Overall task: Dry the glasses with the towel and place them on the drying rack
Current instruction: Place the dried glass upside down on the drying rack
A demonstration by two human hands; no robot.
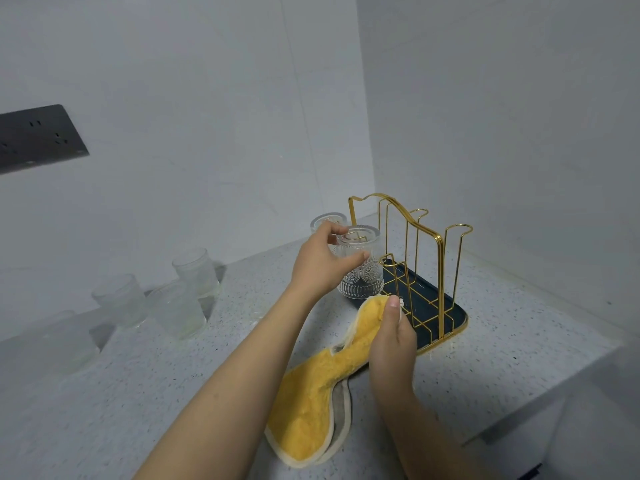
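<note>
I see the patterned glass (362,268) upside down over a peg at the near left of the gold drying rack (426,271), my left hand (320,261) gripping it. My right hand (393,341) clutches the yellow towel (311,410), which trails onto the speckled bench (173,393). More glasses (176,299) stand well left.

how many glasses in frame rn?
6. Two upside down on the rack: one under the left hand at, one behind. Four on the counter left, and a blurry one.
</note>
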